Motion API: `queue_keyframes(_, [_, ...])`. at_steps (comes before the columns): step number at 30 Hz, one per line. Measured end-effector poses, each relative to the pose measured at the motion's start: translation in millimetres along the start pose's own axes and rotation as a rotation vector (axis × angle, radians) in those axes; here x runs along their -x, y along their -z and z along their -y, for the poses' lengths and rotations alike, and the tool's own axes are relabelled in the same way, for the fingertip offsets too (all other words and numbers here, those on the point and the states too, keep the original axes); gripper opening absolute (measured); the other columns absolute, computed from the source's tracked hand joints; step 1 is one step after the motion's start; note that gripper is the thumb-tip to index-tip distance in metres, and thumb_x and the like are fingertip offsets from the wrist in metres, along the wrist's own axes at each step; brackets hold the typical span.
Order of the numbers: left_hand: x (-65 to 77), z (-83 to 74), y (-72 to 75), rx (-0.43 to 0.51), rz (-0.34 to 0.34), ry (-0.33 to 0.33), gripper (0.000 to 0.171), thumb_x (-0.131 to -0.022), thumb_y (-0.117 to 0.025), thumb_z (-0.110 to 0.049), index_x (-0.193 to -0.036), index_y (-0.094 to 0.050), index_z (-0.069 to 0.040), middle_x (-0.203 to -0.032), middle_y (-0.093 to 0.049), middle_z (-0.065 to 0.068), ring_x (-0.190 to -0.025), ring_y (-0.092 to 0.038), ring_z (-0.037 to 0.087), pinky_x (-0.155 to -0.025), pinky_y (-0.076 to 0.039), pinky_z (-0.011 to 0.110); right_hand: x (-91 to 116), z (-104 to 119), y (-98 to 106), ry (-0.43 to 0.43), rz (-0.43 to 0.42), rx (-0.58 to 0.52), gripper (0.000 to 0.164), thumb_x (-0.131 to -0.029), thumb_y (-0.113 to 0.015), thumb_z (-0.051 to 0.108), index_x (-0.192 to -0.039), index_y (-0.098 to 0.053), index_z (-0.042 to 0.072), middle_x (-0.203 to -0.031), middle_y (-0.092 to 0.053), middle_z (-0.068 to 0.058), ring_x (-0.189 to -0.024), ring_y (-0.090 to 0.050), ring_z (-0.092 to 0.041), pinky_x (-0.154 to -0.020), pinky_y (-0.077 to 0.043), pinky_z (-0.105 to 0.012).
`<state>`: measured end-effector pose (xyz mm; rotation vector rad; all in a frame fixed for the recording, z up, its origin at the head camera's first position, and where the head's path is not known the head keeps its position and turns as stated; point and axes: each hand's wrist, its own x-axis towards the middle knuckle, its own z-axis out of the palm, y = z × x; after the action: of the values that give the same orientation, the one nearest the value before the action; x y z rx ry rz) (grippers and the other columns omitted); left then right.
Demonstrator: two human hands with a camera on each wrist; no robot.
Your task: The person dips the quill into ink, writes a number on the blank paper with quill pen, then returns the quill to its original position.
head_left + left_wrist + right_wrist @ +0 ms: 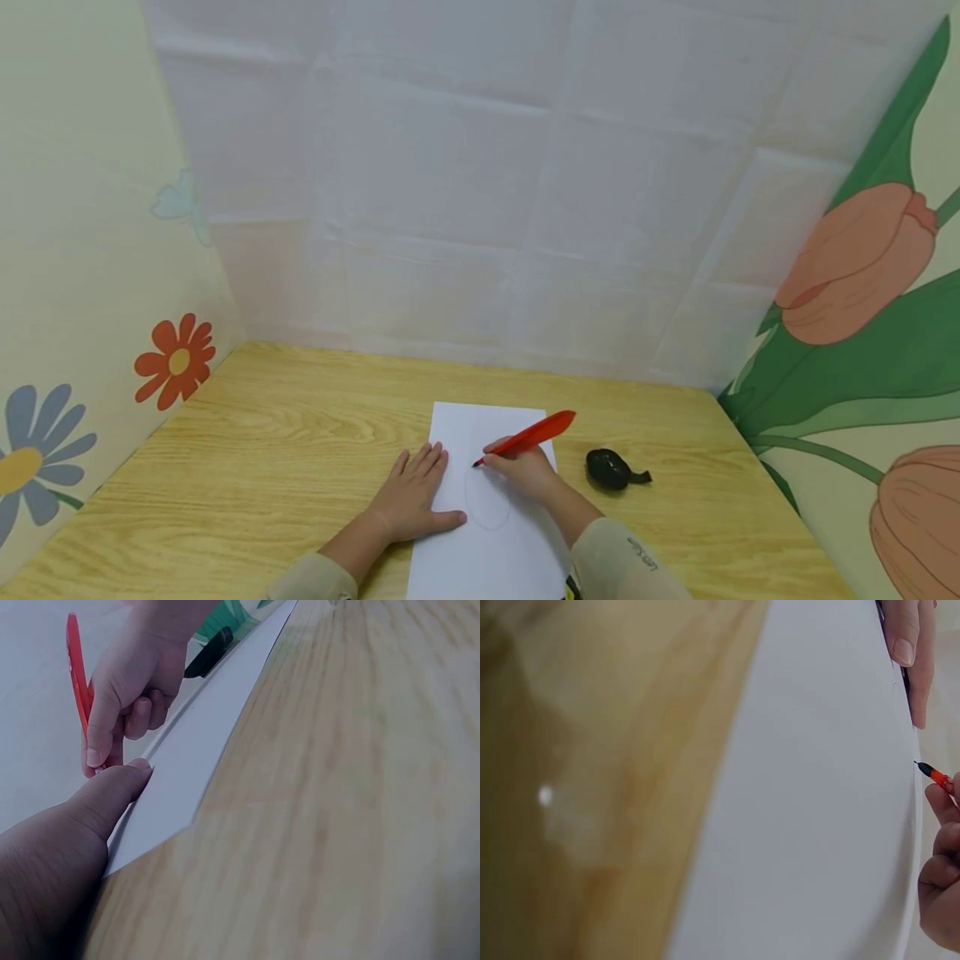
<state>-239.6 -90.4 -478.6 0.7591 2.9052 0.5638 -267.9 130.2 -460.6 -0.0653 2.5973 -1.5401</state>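
A white sheet of paper [457,562] lies on the wooden table. My left hand [411,498] rests spread on its left edge, thumb pointing right across it. Between thumb and fingers, my right hand [528,475] pinches a red feather pen [546,428]. Its black tip meets the paper at the upper end of a faint, elongated curved line [489,528]. In the right wrist view the pen's dark point [924,768] is at the sheet's surface. The left wrist view shows the left thumb [112,795] close to the pen-holding hand.
Right of the sheet sits a glossy, dark oval object [609,469] with a short stem. A small black-and-yellow item [573,587] peeks out beside the right sleeve. The wooden table [285,433] ends at a pale hanging sheet [450,208], between side walls with painted flowers.
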Motion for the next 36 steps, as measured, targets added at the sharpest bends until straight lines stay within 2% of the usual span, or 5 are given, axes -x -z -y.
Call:
queue_keyframes(14, [-1.0,-0.4,0.4,-0.001,-0.015,-0.009,0.104,-0.082,-0.057,-0.071,-0.151,-0.032,0.002,-0.161,-0.027,0.018,-0.151,-0.02,0.034,-0.121,-0.01,0.059,0.1,2.6,-2.7,-0.004,0.018,0.009,0.018,-0.088,-0.073,0.024,-0.102,-0.074,0.014,-0.101,-0.073,-0.002,-0.095,-0.06,-0.017,-0.094,-0.049,-0.044])
queue_keyframes(24, [-3.5,2.2,-0.5,0.004,-0.015,-0.012,0.103,-0.082,-0.058,-0.071,-0.151,-0.032,0.002,-0.161,-0.026,0.018,-0.151,-0.019,0.034,-0.121,-0.009,0.059,-0.4,1.7,-2.6,0.01,0.016,0.005,0.018,-0.089,-0.072,0.023,-0.103,-0.074,0.013,-0.101,-0.073,-0.003,-0.094,-0.059,-0.016,-0.093,-0.049,-0.042])
queue_keyframes(31, [-3.8,2.8,-1.3,-0.001,-0.01,-0.01,0.104,-0.082,-0.058,-0.072,-0.151,-0.032,0.002,-0.16,-0.027,0.019,-0.151,-0.02,0.035,-0.121,-0.009,0.059,2.8,4.3,1.3,0.017,-0.039,-0.055,0.023,-0.088,-0.073,0.024,-0.106,-0.074,0.01,-0.103,-0.074,-0.006,-0.093,-0.061,-0.016,-0.085,-0.05,-0.034])
queue_keyframes(36, [-1.1,0.3,0.3,-0.003,0.001,0.001,0.104,-0.082,-0.057,-0.072,-0.151,-0.032,0.002,-0.161,-0.027,0.018,-0.151,-0.019,0.034,-0.121,-0.009,0.059,5.9,3.8,6.3,-0.001,-0.092,-0.079,0.026,-0.087,-0.074,0.025,-0.109,-0.072,0.01,-0.105,-0.073,-0.007,-0.094,-0.062,-0.017,-0.087,-0.053,-0.036])
